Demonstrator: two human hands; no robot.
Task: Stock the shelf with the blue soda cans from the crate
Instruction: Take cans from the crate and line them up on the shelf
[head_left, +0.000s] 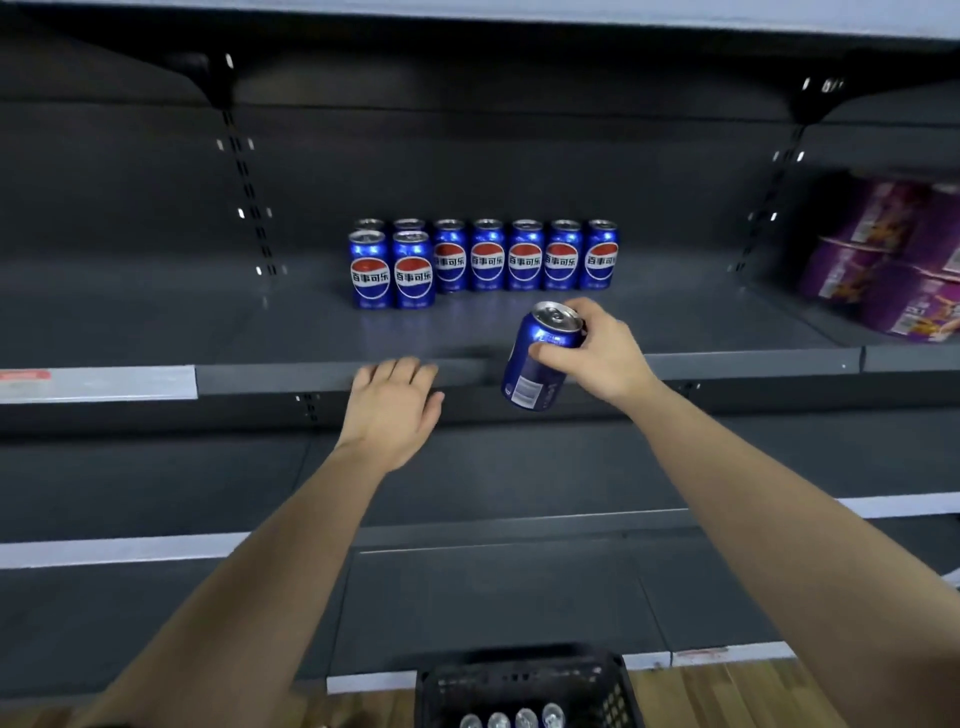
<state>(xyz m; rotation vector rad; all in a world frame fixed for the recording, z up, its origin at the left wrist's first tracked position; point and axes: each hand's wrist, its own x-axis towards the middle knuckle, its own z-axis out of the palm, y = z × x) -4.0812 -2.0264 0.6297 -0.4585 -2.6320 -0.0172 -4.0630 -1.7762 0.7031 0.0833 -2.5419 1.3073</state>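
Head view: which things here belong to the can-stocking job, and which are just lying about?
Job: held can, right hand, left hand, row of cans, shelf, crate, cans in the crate.
Lying about: purple packs, lower shelf, wooden floor.

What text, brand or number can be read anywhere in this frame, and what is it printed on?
"百事可乐": on the logo of each front-facing shelved can.
Held can in the right hand: barcode and small print, too small to read.
Purple packs at the right: print blurred.
Red tag on the shelf edge, far left: blurred.
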